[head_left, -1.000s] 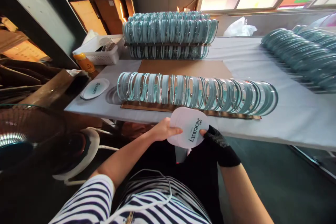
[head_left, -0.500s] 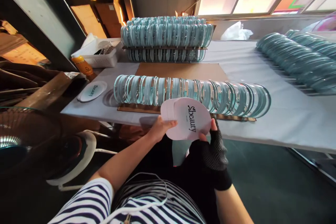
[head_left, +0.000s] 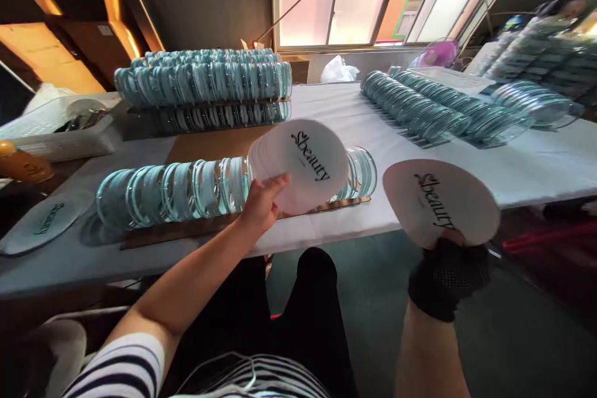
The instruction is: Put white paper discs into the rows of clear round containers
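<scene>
My left hand (head_left: 261, 202) grips a stack of white oval cards (head_left: 301, 161) printed "beauty", held over the near row of glass discs (head_left: 186, 189). My right hand (head_left: 448, 273), in a black fingerless glove, holds a single white oval card (head_left: 441, 202) of the same print out to the right, past the front edge of the table (head_left: 326, 230). The two hands are well apart. The near row of teal-edged glass discs stands on edge along a brown strip on the white table.
More rows of glass discs are stacked at the back (head_left: 205, 84) and on the right (head_left: 420, 109). A printed glass oval (head_left: 44, 221) lies flat at the far left. A white basket (head_left: 60, 130) and an orange bottle (head_left: 23, 165) sit at left. Windows run behind.
The hands were together on one stack of cards below the table edge. Now they have lifted and separated: the right hand has drawn one card off to the right. My view has swung rightward.
</scene>
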`<state>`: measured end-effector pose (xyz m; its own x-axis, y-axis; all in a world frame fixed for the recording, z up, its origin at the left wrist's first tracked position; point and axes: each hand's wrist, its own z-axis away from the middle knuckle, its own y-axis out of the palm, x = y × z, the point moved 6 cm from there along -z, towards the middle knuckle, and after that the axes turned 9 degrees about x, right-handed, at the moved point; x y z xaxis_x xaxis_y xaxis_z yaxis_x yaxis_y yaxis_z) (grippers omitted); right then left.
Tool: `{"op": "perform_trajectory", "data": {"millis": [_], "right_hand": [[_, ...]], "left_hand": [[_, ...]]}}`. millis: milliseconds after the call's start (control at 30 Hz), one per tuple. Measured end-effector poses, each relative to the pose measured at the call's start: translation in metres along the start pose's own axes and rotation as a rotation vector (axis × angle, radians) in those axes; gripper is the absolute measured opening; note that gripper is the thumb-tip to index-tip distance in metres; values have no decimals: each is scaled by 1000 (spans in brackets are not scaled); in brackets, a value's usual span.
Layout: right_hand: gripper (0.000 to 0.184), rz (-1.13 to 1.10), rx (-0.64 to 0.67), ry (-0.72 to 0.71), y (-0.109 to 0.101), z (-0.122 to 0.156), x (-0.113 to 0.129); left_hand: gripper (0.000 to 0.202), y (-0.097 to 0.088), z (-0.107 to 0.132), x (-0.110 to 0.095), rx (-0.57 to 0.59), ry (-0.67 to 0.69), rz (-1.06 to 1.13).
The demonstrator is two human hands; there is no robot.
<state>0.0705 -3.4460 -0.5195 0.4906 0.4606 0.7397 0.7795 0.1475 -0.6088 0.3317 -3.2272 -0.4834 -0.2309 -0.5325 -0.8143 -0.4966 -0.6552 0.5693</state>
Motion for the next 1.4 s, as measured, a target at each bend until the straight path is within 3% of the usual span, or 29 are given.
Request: {"op": "perform_trajectory", "data": {"millis": [67,200,300,433,667,833,933,1067,1200,1400], "right_hand": [[58,139,-201,67,-23,-7,-6],[53,378,-121,-65,-23,-18,7],[52,489,-107,-175,-22,-24,20],[41,569,-2,-244,-9,-42,34],[35,542,334,-126,37,-88,44],[30,310,217,-243,21,-87,37],[24,307,192,-257,16,-86,39],[21,451,211,-211,35,-99,56],[21,452,302,-241,62,-110,64],[20,579,422,-320,72,-105,62]], "left_hand": [[46,45,-41,5,100,-17,88],[27,131,-113,41,260,-139,273],[24,156,-146,76,237,-195,309],[26,146,-157,103,184,-228,303],[24,140,-148,100,193,-217,289],[22,142,-147,101,199,-221,264],[21,142,-149,102,225,-207,255],[23,140,-148,102,227,-204,257],[21,141,-146,101,231,-194,255],[22,142,-145,102,221,-215,218]]}}
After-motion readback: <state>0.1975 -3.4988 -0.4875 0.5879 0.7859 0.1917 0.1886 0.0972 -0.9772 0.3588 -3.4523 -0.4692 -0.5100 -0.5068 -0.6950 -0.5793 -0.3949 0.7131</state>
